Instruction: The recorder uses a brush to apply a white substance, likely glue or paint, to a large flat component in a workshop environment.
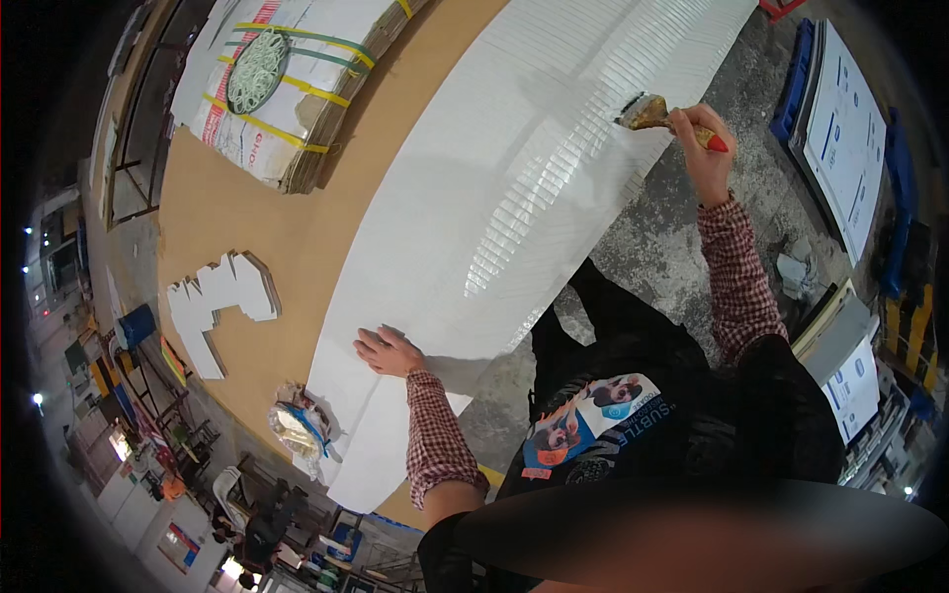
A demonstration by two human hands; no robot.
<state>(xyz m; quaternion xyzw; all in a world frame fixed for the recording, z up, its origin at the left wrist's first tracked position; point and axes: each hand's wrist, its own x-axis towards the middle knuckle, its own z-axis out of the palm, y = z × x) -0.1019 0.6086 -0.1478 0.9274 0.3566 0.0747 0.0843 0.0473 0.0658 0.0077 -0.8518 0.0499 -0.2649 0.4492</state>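
Observation:
In my right hand (pixel 704 158) is a paint brush (pixel 647 112) with a red-tipped handle, gripped near the sheets' right edge. Its dark bristles rest on a long spread of overlapping white sheets (pixel 425 212), fanned so that narrow strips of each edge show. A wet-looking shine runs along the strips below the brush. My left hand (pixel 388 351) lies flat with fingers stretched out on the white sheets, near their left border. Close to that hand, a crumpled clear plastic bag (pixel 300 425) with pale and blue contents sits at the sheets' lower left.
Brown board (pixel 257 222) covers the table under the sheets. On it are a strapped bundle of flat cardboard (pixel 316 89), a coil of pale cord (pixel 259 71) and white cut pieces (pixel 222 296). Stacked printed sheets (pixel 840 128) stand at right, above the concrete floor (pixel 662 252).

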